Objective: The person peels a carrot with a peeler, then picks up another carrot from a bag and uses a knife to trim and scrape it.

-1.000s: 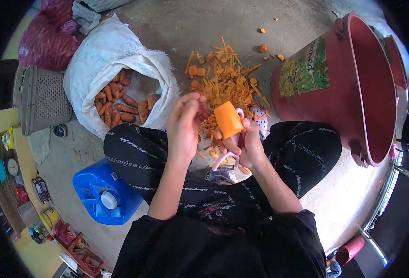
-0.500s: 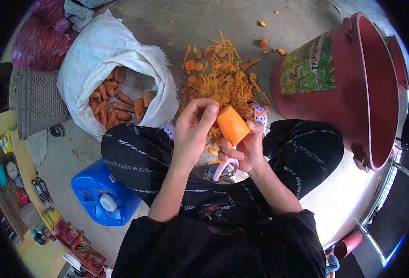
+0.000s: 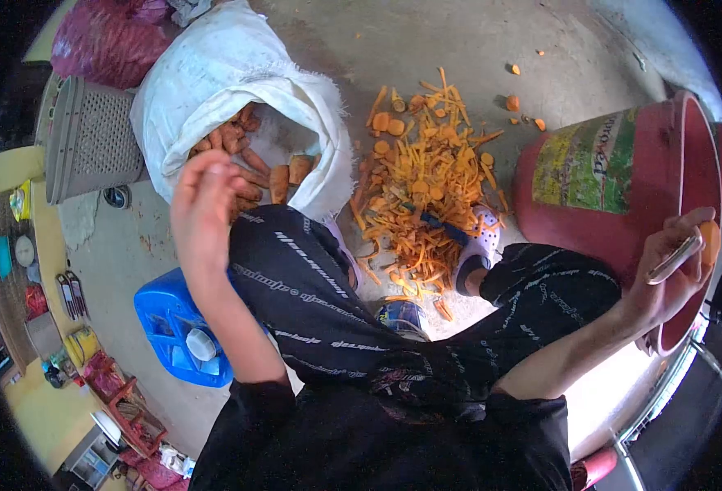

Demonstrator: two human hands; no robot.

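My left hand (image 3: 200, 204) is raised in front of the mouth of a white woven sack (image 3: 222, 61). It is blurred, its fingers loosely bent and apart, with nothing seen in them. Unpeeled carrots (image 3: 279, 183) lie inside the sack, partly hidden by the hand. Far to the right, my right hand (image 3: 664, 282) is at the mouth of a red bucket (image 3: 533, 184). Its fingers close around a peeler (image 3: 674, 260), seen edge-on, and a peeled orange carrot piece (image 3: 710, 243) shows just beyond the fingers.
A heap of carrot peelings and slices (image 3: 426, 180) covers the floor between my feet, against a purple clog (image 3: 482, 237). A blue jerrycan (image 3: 177, 327) stands by my left knee. Behind the sack are a grey perforated basket (image 3: 99, 139) and a dark red mesh bag (image 3: 107, 41).
My hands have parted. The left let go of the carrot piece and swung left to the sack; the right carried carrot and peeler to the bucket. The view has shifted too.
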